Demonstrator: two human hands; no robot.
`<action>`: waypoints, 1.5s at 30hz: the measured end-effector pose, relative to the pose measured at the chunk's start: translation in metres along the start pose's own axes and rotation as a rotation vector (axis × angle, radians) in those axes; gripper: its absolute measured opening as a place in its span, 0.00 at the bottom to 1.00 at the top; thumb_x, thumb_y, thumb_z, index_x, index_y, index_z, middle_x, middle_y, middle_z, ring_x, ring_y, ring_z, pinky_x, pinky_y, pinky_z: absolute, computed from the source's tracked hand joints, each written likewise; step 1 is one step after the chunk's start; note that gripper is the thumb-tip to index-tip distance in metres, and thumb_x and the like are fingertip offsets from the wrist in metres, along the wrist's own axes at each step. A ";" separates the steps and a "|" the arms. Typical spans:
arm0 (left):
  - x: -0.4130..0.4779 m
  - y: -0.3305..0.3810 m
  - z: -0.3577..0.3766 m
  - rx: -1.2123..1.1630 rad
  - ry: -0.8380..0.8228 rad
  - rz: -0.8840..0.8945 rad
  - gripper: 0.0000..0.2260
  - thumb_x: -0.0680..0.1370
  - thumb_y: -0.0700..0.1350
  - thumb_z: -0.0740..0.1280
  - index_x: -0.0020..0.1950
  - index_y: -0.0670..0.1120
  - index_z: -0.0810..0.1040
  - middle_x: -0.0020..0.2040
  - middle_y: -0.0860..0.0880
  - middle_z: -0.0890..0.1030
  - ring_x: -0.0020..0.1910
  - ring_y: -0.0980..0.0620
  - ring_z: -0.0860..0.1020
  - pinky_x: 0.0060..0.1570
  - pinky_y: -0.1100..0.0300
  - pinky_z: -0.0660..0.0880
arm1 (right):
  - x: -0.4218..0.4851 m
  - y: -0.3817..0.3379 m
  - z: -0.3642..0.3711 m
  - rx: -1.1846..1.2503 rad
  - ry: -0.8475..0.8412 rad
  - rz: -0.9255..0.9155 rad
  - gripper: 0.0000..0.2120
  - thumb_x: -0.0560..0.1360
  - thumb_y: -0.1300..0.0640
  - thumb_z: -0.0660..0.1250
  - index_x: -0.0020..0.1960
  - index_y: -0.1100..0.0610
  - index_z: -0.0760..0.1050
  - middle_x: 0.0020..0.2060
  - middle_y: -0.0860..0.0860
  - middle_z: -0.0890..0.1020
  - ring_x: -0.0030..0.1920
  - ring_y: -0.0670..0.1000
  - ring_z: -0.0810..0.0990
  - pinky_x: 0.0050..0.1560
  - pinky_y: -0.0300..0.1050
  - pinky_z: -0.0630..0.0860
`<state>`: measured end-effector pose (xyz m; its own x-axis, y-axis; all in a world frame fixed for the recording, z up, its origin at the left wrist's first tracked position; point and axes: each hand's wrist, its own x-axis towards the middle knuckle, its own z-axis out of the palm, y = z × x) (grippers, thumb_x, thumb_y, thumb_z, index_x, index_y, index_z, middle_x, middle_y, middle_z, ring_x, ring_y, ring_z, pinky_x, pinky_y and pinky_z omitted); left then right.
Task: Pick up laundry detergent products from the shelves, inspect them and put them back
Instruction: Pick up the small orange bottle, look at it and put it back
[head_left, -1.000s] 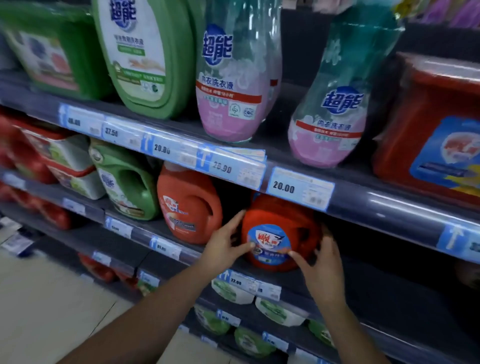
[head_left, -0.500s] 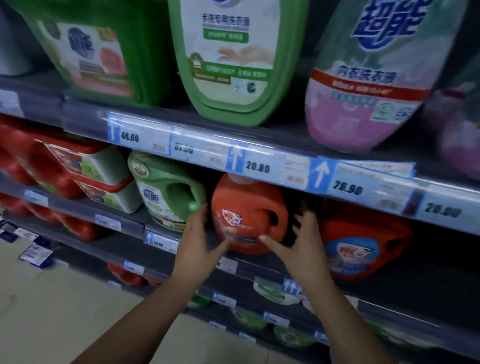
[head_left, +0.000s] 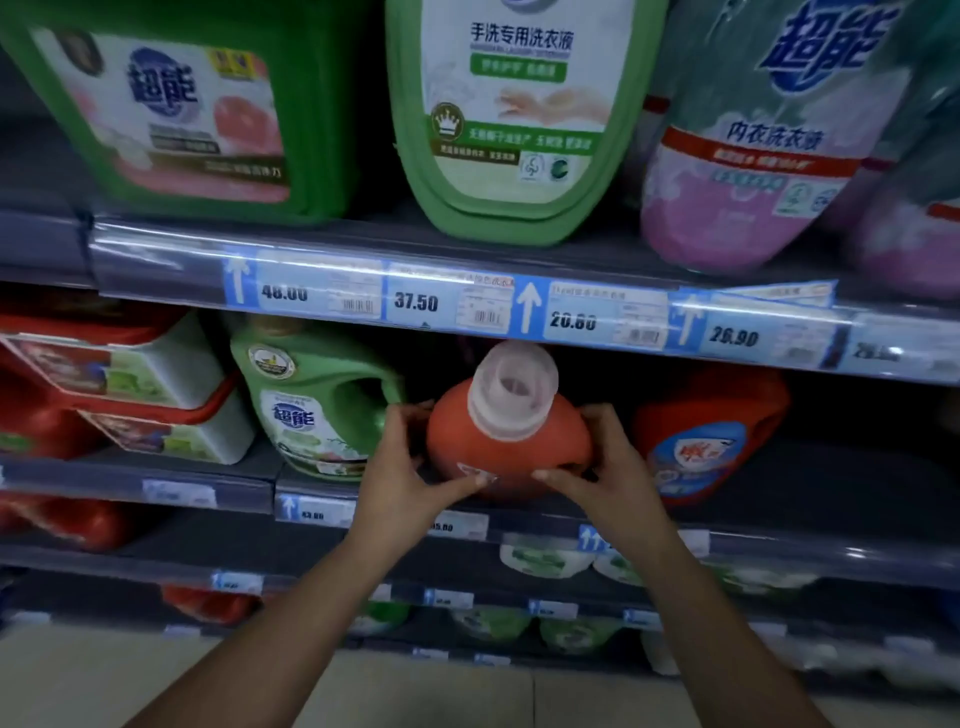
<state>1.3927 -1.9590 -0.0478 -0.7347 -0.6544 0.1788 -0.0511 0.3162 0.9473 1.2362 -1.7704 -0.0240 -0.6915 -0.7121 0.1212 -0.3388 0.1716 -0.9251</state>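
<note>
Orange jug (head_left: 498, 447) tipped cap-first toward the camera, gripped from both sides at the shelf (head_left: 519, 530) edge.

Grey shelving ran across the whole view, its price strip (head_left: 467, 304) well above the fingers and reading 48.00, 37.50 and 26.90. Above that strip stood a green tub (head_left: 171, 114) and a green pouch (head_left: 514, 114). The jug sat between the two hands, its clear cap (head_left: 511, 389) just above the fingertips. The left hand (head_left: 405, 478) clamped the jug's left side, thumb stretched under its front; the right hand (head_left: 608, 467) clamped the right side, thumb meeting the other beneath. A green jug (head_left: 311, 405) stood just beyond the left fingers, and a second orange jug (head_left: 711, 431) just beyond the right fingers.
</note>
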 end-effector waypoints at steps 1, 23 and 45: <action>0.000 0.002 -0.004 0.032 -0.023 0.002 0.35 0.62 0.54 0.86 0.60 0.57 0.68 0.60 0.59 0.78 0.58 0.62 0.80 0.57 0.51 0.82 | -0.004 0.000 0.000 -0.012 -0.003 -0.003 0.22 0.71 0.45 0.78 0.57 0.35 0.69 0.52 0.31 0.81 0.52 0.36 0.83 0.46 0.31 0.79; -0.089 0.058 -0.029 -0.065 -0.103 0.033 0.36 0.55 0.59 0.87 0.59 0.58 0.77 0.54 0.53 0.85 0.52 0.52 0.85 0.45 0.54 0.83 | -0.070 -0.038 -0.022 0.149 -0.146 -0.019 0.22 0.63 0.50 0.80 0.55 0.40 0.82 0.54 0.46 0.87 0.55 0.49 0.86 0.52 0.48 0.85; -0.183 0.110 0.018 -0.405 0.071 -0.064 0.38 0.55 0.43 0.84 0.63 0.54 0.78 0.54 0.40 0.86 0.49 0.39 0.87 0.43 0.48 0.85 | -0.186 -0.043 -0.055 0.408 -0.168 0.029 0.26 0.82 0.49 0.68 0.79 0.40 0.67 0.75 0.42 0.76 0.75 0.47 0.74 0.72 0.48 0.75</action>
<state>1.5094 -1.7914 0.0189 -0.6897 -0.7140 0.1208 0.1854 -0.0129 0.9826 1.3444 -1.6074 0.0134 -0.5726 -0.8173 0.0644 -0.0177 -0.0662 -0.9976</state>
